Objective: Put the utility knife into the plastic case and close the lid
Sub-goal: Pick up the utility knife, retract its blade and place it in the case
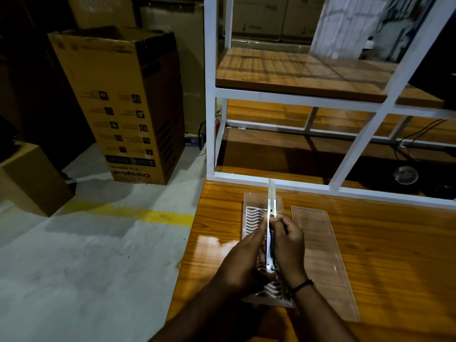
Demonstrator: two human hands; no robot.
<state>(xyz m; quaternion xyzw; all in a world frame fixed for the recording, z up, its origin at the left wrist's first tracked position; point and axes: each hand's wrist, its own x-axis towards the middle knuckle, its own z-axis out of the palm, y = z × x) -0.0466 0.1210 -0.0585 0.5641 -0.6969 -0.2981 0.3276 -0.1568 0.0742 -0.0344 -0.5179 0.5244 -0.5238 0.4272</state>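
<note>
The utility knife (270,208) is a long silvery tool with its blade extended away from me. Both hands hold it above the case. My left hand (243,261) grips the handle's lower end from the left. My right hand (288,245) pinches the handle from the right, fingertips near the slider. Under them lies the open plastic case (251,218), clear with a white wavy insert, partly hidden by my hands. Its clear lid (320,255) lies flat on the table just to the right of the case.
A glossy wooden table (382,255) carries the case and lid. A white metal shelf frame (211,134) with wooden shelves stands right behind them. Left of the table is grey floor with a yellow line and a tall cardboard box (128,107).
</note>
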